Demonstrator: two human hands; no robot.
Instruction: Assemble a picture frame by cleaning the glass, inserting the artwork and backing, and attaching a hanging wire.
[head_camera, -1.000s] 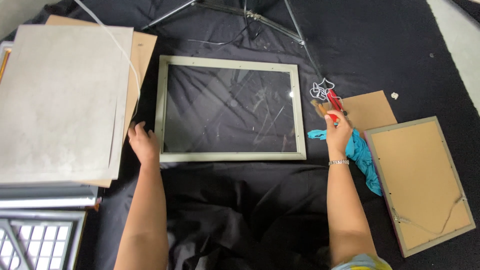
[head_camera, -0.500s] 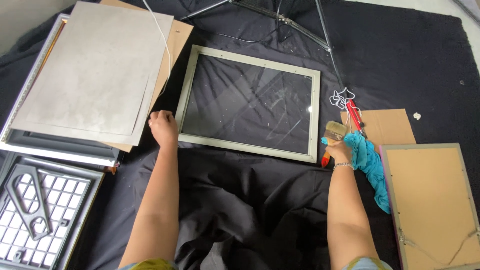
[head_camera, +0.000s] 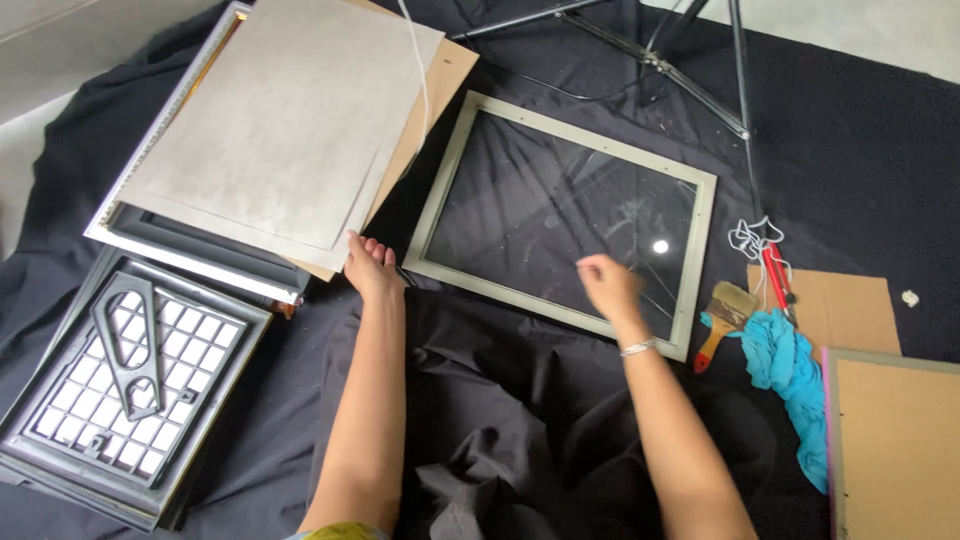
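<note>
A pale grey-green picture frame (head_camera: 565, 215) lies flat on a black cloth (head_camera: 860, 150) spread over the floor, turned a little clockwise. Its glass pane shows the dark cloth beneath, along with scratches, smears and one bright spot of reflected light. Small fasteners dot the inner edge of the frame.

The left hand (head_camera: 368, 264) rests just off the frame's near-left corner, fingers loosely spread and holding nothing; its fingertips are close to a stack of grey boards (head_camera: 270, 130). The right hand (head_camera: 606, 283) hovers over the lower part of the glass, motion-blurred, so whether it touches the pane or how far its fingers are curled cannot be told; nothing shows in its grip.

To the right of the frame lie a paintbrush (head_camera: 724, 318) with a red handle, a crumpled turquoise rag (head_camera: 790, 375) touching it, a red tool (head_camera: 778, 283) with white cord bunched at its tip, and a brown cardboard sheet (head_camera: 850, 310). A second frame (head_camera: 890, 440) with a brown backing is cut off by the right and bottom edges. At lower left sits a dark gridded tray (head_camera: 70, 400) with a black scissor-like tool (head_camera: 132, 345) on it. Metal tripod legs (head_camera: 660, 70) cross the cloth beyond the frame, their upper part out of view. A thin white cable (head_camera: 418, 70) runs over the boards.
</note>
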